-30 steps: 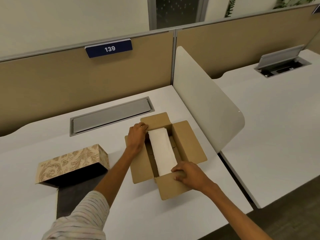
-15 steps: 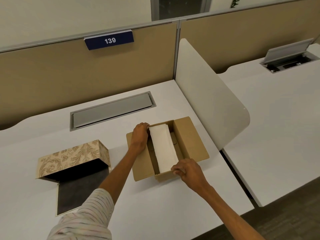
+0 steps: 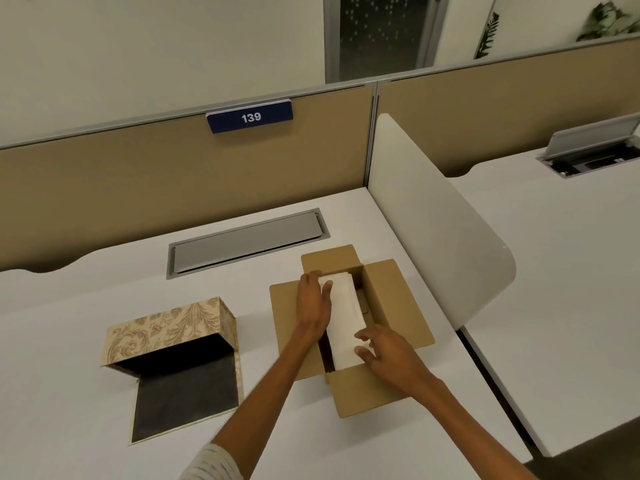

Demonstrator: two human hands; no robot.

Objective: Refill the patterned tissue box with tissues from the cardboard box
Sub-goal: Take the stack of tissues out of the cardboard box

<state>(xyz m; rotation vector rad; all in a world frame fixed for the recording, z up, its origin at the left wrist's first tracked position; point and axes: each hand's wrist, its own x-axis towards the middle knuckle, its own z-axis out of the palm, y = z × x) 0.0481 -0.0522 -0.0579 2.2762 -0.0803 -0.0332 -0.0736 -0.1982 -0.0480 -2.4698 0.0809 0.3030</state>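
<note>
Head view, the only one. The cardboard box (image 3: 349, 327) sits on the white desk (image 3: 104, 278) with all four flaps folded out, and a white stack of tissues (image 3: 343, 317) stands inside it, rising just above the rim. The left hand (image 3: 313, 301) lies along the stack's left face, fingers spread flat and reaching toward its far end; this grip presses against the stack rather than closing round it. The right hand (image 3: 384, 351) is at the near end, fingers half curled and touching the tissues, thumb side hidden, so whether it has pinched anything I cannot tell. The patterned tissue box (image 3: 169, 330) stands apart to the left, open side toward the wearer, its dark lining flap (image 3: 183, 400) lying flat on the desk. Judgement: the step is lifting the stack out whole. Best done by squeezing evenly from both ends, getting fingertips under the bottom sheets, and raising it straight up so the loose sheets do not fan or catch the flaps. Hard to make out: the stack's depth below the rim, any wrapper on it, the small object in the gap to its right, and the inside of the patterned box, which is in shadow.
</note>
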